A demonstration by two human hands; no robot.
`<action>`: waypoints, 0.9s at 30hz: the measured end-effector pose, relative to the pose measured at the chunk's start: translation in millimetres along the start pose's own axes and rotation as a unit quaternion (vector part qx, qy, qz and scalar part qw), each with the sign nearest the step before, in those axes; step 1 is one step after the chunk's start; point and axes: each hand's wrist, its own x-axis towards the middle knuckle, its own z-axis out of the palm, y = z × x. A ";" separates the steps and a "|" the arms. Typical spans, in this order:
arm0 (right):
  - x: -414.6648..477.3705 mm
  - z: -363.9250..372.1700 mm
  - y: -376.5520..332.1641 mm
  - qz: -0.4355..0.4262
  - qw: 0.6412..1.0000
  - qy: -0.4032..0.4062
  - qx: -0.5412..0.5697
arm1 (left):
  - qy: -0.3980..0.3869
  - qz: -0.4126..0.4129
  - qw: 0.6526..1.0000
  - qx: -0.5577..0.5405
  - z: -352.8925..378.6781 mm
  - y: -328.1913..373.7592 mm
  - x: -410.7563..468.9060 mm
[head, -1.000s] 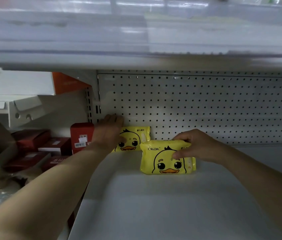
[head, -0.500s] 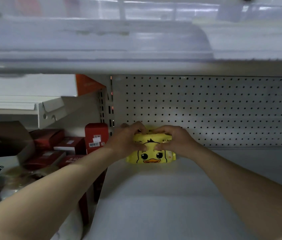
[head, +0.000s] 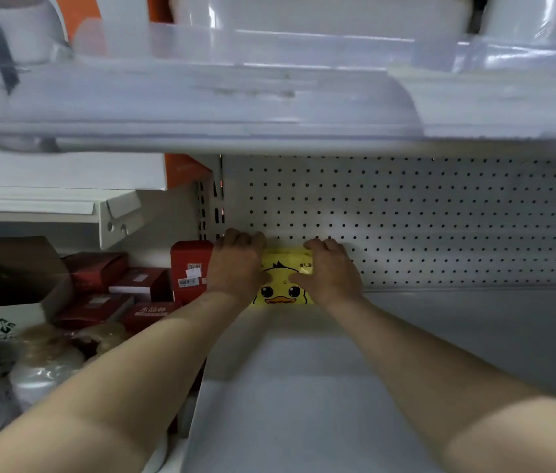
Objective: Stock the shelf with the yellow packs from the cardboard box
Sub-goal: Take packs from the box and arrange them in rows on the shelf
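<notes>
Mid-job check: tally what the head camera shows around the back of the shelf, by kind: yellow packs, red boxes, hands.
yellow duck pack: 1 showing, gripped between left hand and right hand; anything behind it is hidden
red boxes: 5, in the bay to the left
hands: 2
total: 8

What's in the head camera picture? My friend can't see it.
The left hand and right hand hold a yellow duck pack at the back of a white shelf, against the pegboard, with red boxes to the left.
</notes>
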 end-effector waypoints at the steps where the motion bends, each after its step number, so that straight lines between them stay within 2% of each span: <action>1: -4.5 -5.0 -0.3 0.010 1.000 -0.001 -0.007 | 0.000 -0.011 1.000 -0.009 -2.6 2.7 -2.0; 6: -36.2 -47.1 8.9 0.037 0.999 -0.034 0.015 | -0.036 -0.071 0.986 -0.150 -36.0 19.1 -22.6; 9: -65.2 -77.1 9.1 0.071 0.996 -0.056 0.018 | -0.106 -0.136 0.948 -0.266 -60.2 34.3 -40.7; 11: -87.9 -98.4 4.2 0.078 0.993 -0.083 0.013 | -0.151 -0.175 0.926 -0.299 -78.7 44.3 -55.9; 17: -158.3 -164.8 -15.3 0.060 0.978 -0.193 -0.044 | -0.199 -0.203 0.927 -0.246 -141.2 73.2 -138.7; 21: -218.7 -195.6 -15.0 0.006 0.972 -0.217 -0.088 | -0.207 -0.194 0.932 -0.225 -179.1 99.3 -207.9; 27: -312.4 -215.9 -5.3 -0.056 0.960 -0.253 -0.103 | -0.237 -0.156 0.950 -0.133 -210.3 139.3 -310.0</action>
